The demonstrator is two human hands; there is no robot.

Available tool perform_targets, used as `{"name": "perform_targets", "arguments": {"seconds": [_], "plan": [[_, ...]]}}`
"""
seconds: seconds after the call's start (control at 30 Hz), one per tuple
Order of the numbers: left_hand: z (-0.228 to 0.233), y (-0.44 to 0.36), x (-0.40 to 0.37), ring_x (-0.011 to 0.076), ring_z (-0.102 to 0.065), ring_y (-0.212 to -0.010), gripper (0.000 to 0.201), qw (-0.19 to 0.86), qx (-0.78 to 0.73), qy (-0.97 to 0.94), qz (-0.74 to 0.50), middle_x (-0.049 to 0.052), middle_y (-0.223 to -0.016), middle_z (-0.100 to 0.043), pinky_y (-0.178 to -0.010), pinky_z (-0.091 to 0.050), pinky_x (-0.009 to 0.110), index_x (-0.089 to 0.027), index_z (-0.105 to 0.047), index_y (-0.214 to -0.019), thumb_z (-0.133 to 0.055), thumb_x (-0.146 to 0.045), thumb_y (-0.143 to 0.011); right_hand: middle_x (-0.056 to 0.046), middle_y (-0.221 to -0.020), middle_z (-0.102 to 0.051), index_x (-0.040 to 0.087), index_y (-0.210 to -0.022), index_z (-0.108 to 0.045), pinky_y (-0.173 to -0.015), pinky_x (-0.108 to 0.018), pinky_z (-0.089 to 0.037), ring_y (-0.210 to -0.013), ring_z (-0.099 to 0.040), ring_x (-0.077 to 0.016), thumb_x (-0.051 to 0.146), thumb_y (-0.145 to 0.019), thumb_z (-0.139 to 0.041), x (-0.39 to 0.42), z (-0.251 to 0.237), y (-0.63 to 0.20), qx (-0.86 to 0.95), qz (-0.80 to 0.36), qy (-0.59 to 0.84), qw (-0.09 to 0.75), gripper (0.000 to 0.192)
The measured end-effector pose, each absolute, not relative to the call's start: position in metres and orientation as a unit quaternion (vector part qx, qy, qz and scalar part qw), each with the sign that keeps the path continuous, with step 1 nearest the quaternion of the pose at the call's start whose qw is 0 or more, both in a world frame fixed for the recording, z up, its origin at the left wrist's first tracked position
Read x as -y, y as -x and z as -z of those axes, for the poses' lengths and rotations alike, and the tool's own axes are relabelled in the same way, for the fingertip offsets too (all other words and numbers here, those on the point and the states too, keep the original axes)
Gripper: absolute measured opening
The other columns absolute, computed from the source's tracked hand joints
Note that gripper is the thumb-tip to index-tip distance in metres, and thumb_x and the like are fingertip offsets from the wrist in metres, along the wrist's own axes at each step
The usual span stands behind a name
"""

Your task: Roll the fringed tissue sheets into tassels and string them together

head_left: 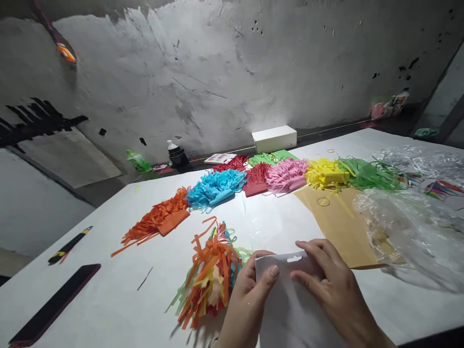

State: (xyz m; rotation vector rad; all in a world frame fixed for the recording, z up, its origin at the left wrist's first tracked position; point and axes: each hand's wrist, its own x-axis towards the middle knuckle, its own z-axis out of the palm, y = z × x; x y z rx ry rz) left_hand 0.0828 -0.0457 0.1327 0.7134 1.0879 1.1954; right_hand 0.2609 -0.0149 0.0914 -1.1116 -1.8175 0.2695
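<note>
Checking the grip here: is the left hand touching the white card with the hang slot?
Touching. The head view shows the left hand with its thumb lying on the white card at its left edge.

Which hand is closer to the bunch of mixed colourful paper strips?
Left. The left hand lies right beside the mixed strip bunch, gripping the white card's left edge. The right hand rests on the card, farther to the right.
</note>
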Motion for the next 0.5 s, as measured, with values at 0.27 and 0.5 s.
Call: {"name": "perform_targets", "arguments": {"seconds": [0.27, 0.5], "plan": [[-0.1335, -0.0847, 0.0513, 0.0168, -0.061, -0.073, 0.036, 0.629, -0.477, -0.316, -0.526, 0.000, -0.076, -0.066, -0.066, -0.047, 0.024, -0.021, -0.069, -0.087, -0.089, -0.046, -0.070, -0.005, -0.092, -0.065, 0.024, -0.107, -0.062, -0.065, -0.030, -0.057, -0.080, -0.068, -0.0221, 0.062, -0.093, -0.060, 0.0185, -0.0932, -0.2572, 0.731, -0.089, 0.479, 0.477, 0.041], [-0.1264, -0.0815, 0.0478, 0.0177, -0.063, -0.069, 0.039, 0.640, -0.455, -0.328, -0.525, 0.002, -0.075, -0.069, -0.062, -0.049, 0.024, -0.020, -0.068, -0.088, -0.088, -0.047, -0.069, -0.007, -0.110, -0.066, 0.026, -0.122, -0.061, -0.073, -0.029, -0.061, -0.094, -0.071, -0.0215, 0.055, -0.098, -0.056, 0.0197, -0.0892, -0.2584, 0.728, -0.109, 0.481, 0.477, 0.038]]}}
